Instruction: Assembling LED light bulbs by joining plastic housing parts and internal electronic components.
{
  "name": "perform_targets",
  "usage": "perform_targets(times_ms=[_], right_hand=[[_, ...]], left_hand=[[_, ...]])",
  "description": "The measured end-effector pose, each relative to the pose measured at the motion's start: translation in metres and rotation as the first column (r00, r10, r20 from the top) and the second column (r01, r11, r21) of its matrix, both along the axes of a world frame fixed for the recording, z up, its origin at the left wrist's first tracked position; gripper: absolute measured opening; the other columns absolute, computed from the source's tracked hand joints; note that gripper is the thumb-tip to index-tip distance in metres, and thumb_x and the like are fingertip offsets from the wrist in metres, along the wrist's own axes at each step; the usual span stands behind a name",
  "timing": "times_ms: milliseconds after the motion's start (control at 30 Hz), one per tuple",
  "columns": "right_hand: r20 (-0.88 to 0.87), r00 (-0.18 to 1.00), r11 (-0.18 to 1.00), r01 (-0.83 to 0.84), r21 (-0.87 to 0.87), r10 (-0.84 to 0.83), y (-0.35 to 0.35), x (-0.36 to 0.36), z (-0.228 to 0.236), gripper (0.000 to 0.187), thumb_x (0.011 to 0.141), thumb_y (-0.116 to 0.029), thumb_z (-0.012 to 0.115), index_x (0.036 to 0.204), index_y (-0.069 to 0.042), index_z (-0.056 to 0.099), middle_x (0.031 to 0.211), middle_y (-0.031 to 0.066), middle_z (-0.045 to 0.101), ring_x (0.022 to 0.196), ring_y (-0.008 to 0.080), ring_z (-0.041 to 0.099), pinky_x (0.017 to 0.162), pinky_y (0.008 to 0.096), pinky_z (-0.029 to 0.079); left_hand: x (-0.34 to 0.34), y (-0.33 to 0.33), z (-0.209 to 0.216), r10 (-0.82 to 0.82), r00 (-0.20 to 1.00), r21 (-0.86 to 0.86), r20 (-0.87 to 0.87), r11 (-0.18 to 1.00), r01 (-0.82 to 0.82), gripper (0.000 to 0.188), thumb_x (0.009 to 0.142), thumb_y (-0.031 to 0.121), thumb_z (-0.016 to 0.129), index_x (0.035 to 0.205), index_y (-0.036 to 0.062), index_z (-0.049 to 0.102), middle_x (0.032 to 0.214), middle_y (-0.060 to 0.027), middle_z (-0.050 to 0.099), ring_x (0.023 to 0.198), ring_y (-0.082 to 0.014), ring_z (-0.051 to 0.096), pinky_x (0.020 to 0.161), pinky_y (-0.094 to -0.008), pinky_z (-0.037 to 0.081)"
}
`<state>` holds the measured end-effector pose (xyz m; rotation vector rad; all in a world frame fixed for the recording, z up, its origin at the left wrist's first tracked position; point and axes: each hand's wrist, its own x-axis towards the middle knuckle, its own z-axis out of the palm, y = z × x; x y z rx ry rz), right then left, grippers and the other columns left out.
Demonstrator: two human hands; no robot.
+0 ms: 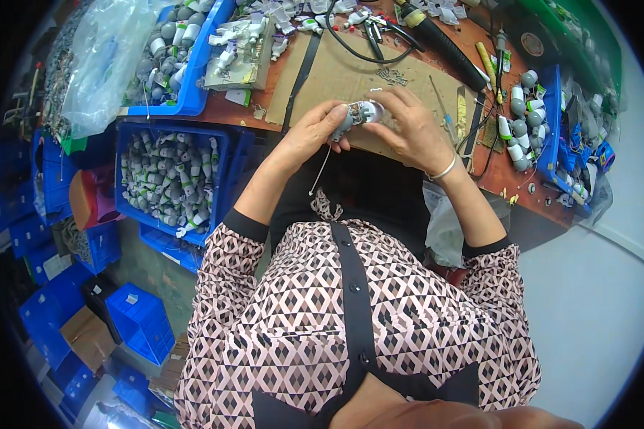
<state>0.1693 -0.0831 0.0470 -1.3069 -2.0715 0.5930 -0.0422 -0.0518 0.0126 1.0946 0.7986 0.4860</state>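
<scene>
Patterned shirt below, two hands meeting around one small part

Closest to the camera, the patterned shirt (293, 314) with its dark button strip fills the lower middle. Beyond it, a small gray-and-white part (354, 116) is held up between the hands, over the near edge of the cardboard (322, 82) on the counter (502, 182). Its long axis runs nearly crosswise, slightly tilted: gray end left and toward the body, whitish end right and away. The left hand (313, 136) has a narrow grip, pinching the gray end. The right hand (415, 125) curves thumb and fingers around the whitish end; whether its grip presses there, I cannot tell. A thin pale cord (322, 168) hangs by the left fingers, slanting bodyward. Small metal pieces (391, 76) lie on the cardboard beyond.
</scene>
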Motion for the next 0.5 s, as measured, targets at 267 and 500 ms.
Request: perform_targets(times_ms=[267, 500], right_hand=[[0.15, 0.978, 0.976, -0.167, 0.14, 0.145, 0.014, -0.007, -0.014, 0.035, 0.072, -0.018, 0.071, 0.102, -0.003, 0.059, 0.098, 0.014, 0.056, 0.092, 0.0328, 0.053, 0.078, 0.0393, 0.046], [0.366, 0.925, 0.979, -0.158, 0.131, 0.1, 0.016, -0.015, 0.005, 0.027, 0.07, -0.016, 0.07, 0.089, -0.002, 0.057, 0.087, 0.0113, 0.053, 0.085, 0.0307, 0.052, 0.074, 0.0379, 0.046]], left_hand=[[0.003, -0.001, -0.006, 0.025, 0.999, -0.038, 0.037, 0.999, -0.023, 0.047, 0.097, 0.043, 0.042, 0.113, 0.0002, 0.052, 0.09, -0.0075, 0.061, 0.075, -0.0136, 0.062, 0.069, -0.0253, 0.051], [0.008, 0.0, -0.015, 0.039, 0.999, 0.049, -0.023, 0.998, -0.038, 0.043, 0.097, 0.039, 0.043, 0.11, -0.0013, 0.052, 0.089, -0.0095, 0.061, 0.073, -0.0149, 0.064, 0.061, -0.0254, 0.051]])
